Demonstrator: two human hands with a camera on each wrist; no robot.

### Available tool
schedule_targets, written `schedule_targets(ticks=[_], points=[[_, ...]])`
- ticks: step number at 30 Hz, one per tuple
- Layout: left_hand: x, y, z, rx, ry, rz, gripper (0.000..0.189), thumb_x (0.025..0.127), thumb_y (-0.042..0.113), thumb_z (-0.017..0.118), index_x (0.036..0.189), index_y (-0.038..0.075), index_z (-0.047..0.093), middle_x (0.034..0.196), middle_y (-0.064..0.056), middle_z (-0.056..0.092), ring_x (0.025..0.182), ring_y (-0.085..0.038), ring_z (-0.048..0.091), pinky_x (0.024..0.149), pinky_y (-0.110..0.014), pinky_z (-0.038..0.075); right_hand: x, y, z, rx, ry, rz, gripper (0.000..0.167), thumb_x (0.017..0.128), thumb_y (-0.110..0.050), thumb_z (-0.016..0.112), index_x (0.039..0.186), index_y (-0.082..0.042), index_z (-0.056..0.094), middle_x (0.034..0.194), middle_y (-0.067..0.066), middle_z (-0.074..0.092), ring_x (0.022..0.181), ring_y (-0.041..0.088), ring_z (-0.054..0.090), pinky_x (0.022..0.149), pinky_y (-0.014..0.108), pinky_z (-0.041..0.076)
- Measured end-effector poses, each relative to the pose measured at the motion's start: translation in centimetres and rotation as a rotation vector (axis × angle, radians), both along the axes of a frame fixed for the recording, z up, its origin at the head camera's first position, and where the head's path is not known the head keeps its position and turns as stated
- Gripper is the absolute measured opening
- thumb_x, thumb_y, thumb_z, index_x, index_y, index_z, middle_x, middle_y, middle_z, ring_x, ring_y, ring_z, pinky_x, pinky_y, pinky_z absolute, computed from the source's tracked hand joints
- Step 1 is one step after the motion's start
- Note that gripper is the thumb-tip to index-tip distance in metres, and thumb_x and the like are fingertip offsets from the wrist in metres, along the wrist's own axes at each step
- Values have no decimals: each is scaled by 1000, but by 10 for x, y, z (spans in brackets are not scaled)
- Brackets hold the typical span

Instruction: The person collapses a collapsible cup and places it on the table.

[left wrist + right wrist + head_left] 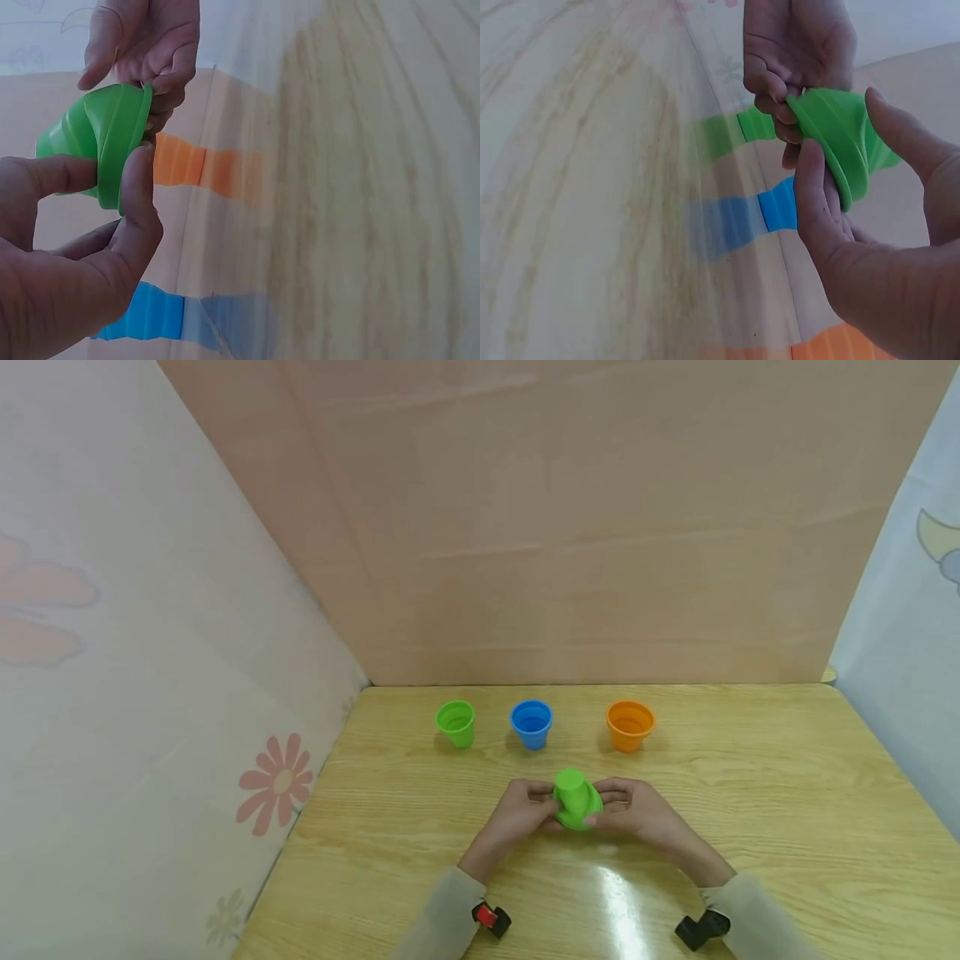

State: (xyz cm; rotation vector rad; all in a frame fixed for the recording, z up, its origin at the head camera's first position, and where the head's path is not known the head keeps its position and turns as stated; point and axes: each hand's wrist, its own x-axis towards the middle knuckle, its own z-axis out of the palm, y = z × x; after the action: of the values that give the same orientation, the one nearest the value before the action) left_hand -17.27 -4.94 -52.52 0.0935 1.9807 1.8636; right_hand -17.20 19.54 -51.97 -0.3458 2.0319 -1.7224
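Observation:
A soft green folding cup (576, 802) is held above the table between both hands, its narrow base up and its wall creased and pushed out of shape. My left hand (519, 814) pinches the rim and wall on the left; in the left wrist view its thumb and a finger lie on either side of the green cup (112, 142). From the right, my right hand (637, 814) holds the rim. In the right wrist view, its fingers lie under the rim of the green cup (840, 142), with the thumb beside the wall.
Behind the hands, a second green cup (456, 723), a blue cup (532, 724) and an orange cup (630, 725) stand upright in a row on the wooden table (787, 793). Cloth walls (570, 568) enclose the table at the back and sides.

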Motion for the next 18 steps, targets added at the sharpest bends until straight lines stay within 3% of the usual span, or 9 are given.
schedule_targets(ticks=[5, 11, 15, 18], points=[[0, 3, 2, -67, 47, 25, 44, 95, 6, 67, 136, -9, 64, 109, -13, 78, 90, -14, 76, 81, -32, 68, 1, -5, 0, -8, 1, -29, 65, 88, -17, 84, 139, 11, 54, 114, 14, 71, 98, 17, 73, 85, 25, 62], [2, 6, 5, -78, 68, 40, 42, 95, 3, 68, 135, -10, 64, 103, -13, 79, 88, -15, 76, 78, -32, 68, 1, -11, -1, 32, -26, -105, 64, 88, -15, 83, 139, 12, 54, 115, 15, 72, 99, 14, 71, 85, 23, 62], [4, 6, 7, -67, 62, 18, 43, 96, 4, 71, 136, -7, 65, 104, -12, 79, 92, -17, 77, 81, -33, 68, 2, -12, -1, 55, -41, -144, 62, 89, -14, 82, 138, 12, 56, 116, 14, 73, 101, 15, 70, 84, 24, 62], [4, 3, 8, -34, 38, -27, 44, 97, 7, 70, 139, -6, 63, 109, -12, 79, 98, -18, 77, 85, -34, 67, 2, -10, -2, 51, -41, -130, 61, 90, -14, 81, 139, 12, 55, 115, 14, 73, 101, 17, 69, 84, 26, 62]])
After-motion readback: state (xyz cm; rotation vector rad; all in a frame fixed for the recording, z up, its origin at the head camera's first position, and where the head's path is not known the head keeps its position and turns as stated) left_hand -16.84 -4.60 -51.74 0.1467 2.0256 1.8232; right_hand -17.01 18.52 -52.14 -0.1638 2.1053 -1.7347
